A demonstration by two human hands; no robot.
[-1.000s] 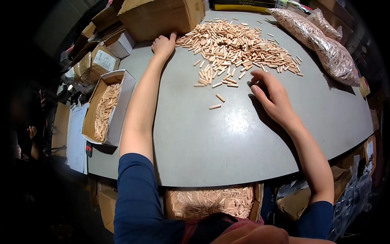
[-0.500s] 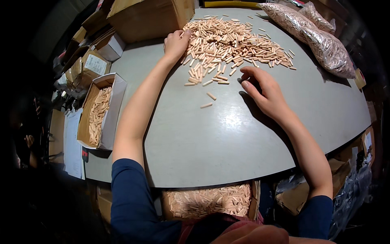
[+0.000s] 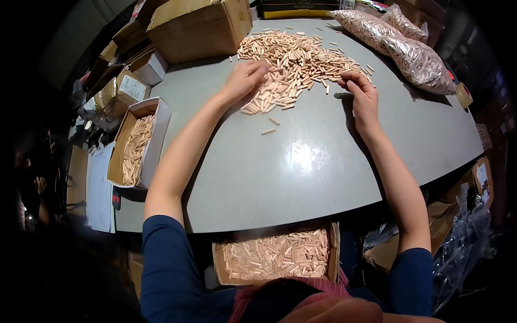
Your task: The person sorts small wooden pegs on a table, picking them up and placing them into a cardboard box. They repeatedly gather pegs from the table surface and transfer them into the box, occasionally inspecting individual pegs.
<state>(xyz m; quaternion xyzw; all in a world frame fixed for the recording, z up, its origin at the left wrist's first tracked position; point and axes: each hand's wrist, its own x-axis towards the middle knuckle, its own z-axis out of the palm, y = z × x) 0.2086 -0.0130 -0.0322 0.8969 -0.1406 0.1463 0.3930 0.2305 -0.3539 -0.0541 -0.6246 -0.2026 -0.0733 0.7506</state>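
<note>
A wide heap of short wooden dowels point(image 3: 301, 59) is spread over the far middle of the grey table. At its left side, my left hand point(image 3: 243, 81) lies with outstretched fingers against the dowels, which are slightly blurred beside it. Beyond the heap's lower right edge is my right hand point(image 3: 363, 99), its fingers loosely bent and apart, with nothing visible in them. Two loose dowels point(image 3: 269, 131) rest nearer me, below the heap.
A white carton point(image 3: 153, 142) of dowels stands at the left. Below the table's near edge is an open box point(image 3: 217, 264) full of dowels. Plastic bags of dowels point(image 3: 420, 64) lie at the far right. A large cardboard box point(image 3: 199, 32) stands far left.
My left hand has swept right and a little nearer, bunching the dowels beside it. My right hand has moved right and farther, to the heap's right edge. The view has shifted slightly.
</note>
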